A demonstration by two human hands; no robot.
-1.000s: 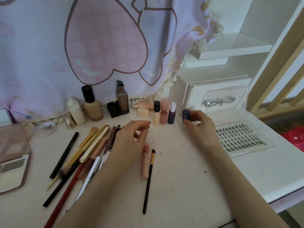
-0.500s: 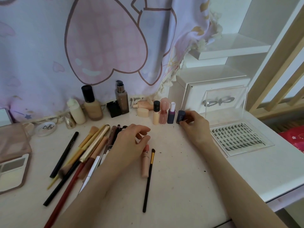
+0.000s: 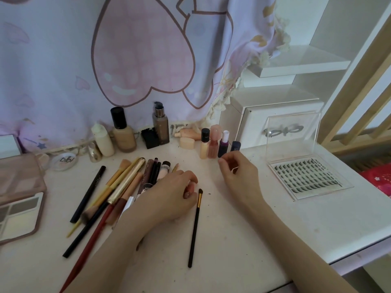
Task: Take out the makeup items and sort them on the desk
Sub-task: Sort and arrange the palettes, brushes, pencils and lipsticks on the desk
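The left hand [image 3: 173,193] lies on the bench [image 3: 232,240], fingers curled round a pink tube [image 3: 190,187] at its 2 o'clock. The right hand [image 3: 239,174] hovers loosely curled, holding nothing; the dark blue tube [image 3: 235,146] stands upright at its 12 o'clock, apart from the fingertips.

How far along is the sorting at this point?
Mostly done, it seems. Bottles line the back, four small vials stand in a row, and brushes and pencils lie grouped. In hand: the left hand grips a pink tube; the right hand holds nothing. Left: that tube and the lone black brush.
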